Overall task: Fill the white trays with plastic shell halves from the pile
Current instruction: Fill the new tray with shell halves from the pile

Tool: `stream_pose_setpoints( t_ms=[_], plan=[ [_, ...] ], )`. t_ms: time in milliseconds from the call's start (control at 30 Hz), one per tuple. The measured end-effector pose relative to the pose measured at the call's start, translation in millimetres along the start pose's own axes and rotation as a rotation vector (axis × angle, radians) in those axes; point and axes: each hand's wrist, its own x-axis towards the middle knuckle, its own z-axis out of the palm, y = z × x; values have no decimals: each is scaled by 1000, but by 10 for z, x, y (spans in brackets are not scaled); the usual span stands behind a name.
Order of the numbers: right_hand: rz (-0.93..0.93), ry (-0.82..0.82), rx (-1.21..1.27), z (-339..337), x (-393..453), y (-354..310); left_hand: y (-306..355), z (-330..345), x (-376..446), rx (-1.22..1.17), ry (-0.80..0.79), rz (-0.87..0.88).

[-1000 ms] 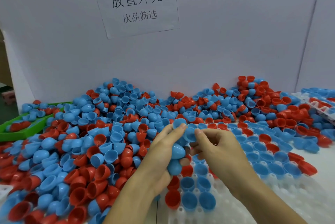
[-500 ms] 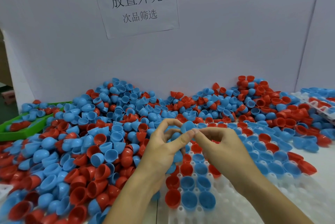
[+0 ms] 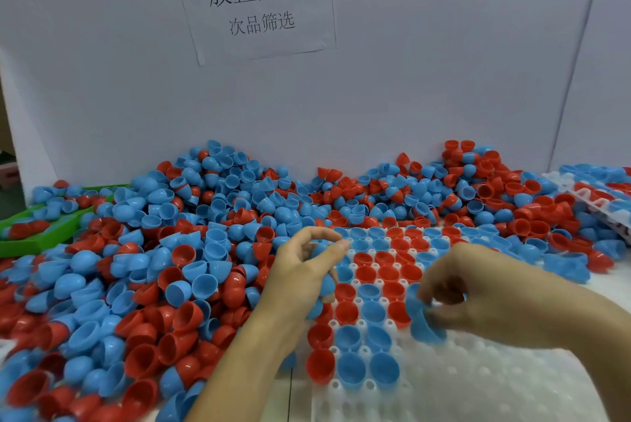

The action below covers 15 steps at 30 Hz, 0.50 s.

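Although the near part of the white tray (image 3: 478,384) at lower right shows bare sockets, its centre and far rows already hold red and blue shells seated open side up; by my estimate somewhat over half of the visible tray is filled, the lower right portion outstanding.

Right hand (image 3: 485,295), centre right: fingers curled round a blue shell (image 3: 421,322), held just above a socket at the edge of the filled block. Judged to be mid-placement.

Left hand (image 3: 300,271), centre: fingers curled round several blue shells, apparently stock for the following sockets.

Pile (image 3: 170,268): fills the left and middle of the frame, red and blue mixed, and laps onto the tray's far and left edges. Loose shells there may obstruct the far sockets.

Second tray (image 3: 560,182), far right, partly buried under shells; its fill cannot be judged.

Green bin (image 3: 44,244), far left, holds a few shells.

Paper sign (image 3: 254,1), upper centre, on the back wall.
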Motion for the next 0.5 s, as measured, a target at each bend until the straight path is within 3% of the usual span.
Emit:
stream_pose_setpoints(
  t_ms=[133, 267, 500],
  plan=[
    [89, -121, -200, 188, 32, -149, 0, 7, 8, -22, 0, -4],
    [118, -90, -277, 383, 114, -213, 14, 26, -2, -91, -33, -4],
    [51, -100, -106, 194, 60, -60, 43, 46, -4, -351, -58, -93]
  ],
)
